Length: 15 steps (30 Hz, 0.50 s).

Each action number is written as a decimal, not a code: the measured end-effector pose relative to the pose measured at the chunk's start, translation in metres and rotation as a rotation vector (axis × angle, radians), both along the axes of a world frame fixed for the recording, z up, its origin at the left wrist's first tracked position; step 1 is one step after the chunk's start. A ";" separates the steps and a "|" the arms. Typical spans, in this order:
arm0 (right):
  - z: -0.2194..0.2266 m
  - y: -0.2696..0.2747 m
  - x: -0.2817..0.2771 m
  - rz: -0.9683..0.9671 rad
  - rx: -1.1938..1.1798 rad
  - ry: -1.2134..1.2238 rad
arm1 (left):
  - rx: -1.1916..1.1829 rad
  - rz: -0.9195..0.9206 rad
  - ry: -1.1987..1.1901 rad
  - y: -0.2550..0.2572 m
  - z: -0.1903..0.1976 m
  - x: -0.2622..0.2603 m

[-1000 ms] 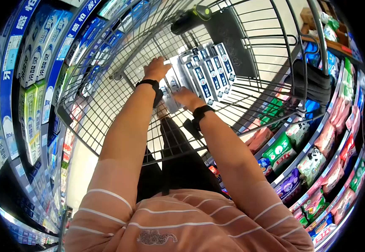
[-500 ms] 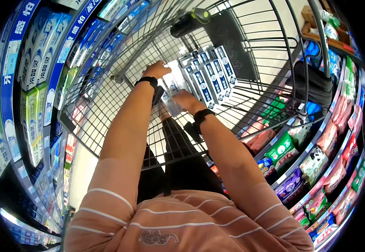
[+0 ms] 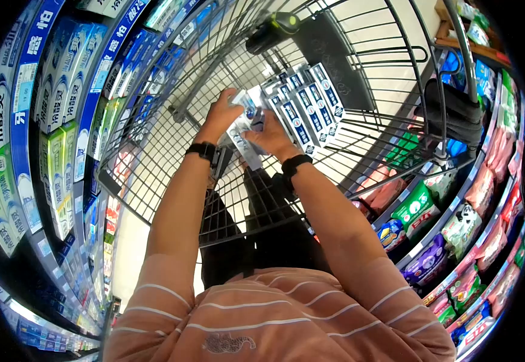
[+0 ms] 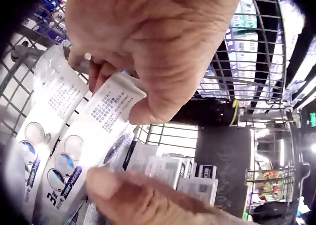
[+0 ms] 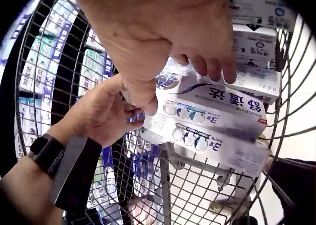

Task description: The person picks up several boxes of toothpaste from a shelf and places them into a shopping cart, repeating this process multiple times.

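Both hands are on white Sensodyne toothpaste boxes inside a shopping cart. My left hand grips one end of a box, its thumb on the printed end face in the left wrist view. My right hand holds the box from the other side, with thumb and fingers spread across it in the right wrist view. A second toothpaste box, partly in clear wrap, lies alongside. Right beside the hands, several more toothpaste boxes with dark blue labels stand in tidy rows.
The wire cart surrounds the hands, with a dark panel and a black-and-green item at its far end. Toothpaste shelves rise on the left. Shelves of colourful soft packs curve along the right.
My left hand has drawn back toward the body and now grips the box end. The right hand has shifted over the box, and the box appears more raised and tilted.
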State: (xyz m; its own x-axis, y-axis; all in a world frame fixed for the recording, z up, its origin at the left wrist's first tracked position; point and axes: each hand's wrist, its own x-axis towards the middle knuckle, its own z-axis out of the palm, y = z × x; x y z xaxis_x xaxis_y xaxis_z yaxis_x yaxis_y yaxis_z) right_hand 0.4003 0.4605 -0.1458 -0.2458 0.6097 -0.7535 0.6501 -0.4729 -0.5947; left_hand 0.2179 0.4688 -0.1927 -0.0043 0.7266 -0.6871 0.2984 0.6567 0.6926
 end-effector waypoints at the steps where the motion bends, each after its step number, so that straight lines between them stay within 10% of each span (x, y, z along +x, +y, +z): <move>1: 0.001 0.000 -0.004 0.029 0.093 -0.025 | 0.040 -0.003 -0.013 -0.006 0.012 -0.001; 15: -0.019 -0.015 -0.022 -0.008 0.262 -0.051 | 0.153 -0.176 0.001 -0.030 0.039 -0.003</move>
State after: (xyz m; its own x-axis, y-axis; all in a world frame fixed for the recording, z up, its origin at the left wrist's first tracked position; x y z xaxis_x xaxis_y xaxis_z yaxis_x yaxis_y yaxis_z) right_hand 0.3781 0.4460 -0.1650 -0.2062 0.7873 -0.5811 0.6791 -0.3124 -0.6642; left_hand 0.2154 0.4387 -0.1535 0.1312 0.8119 -0.5688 0.4003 0.4815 0.7797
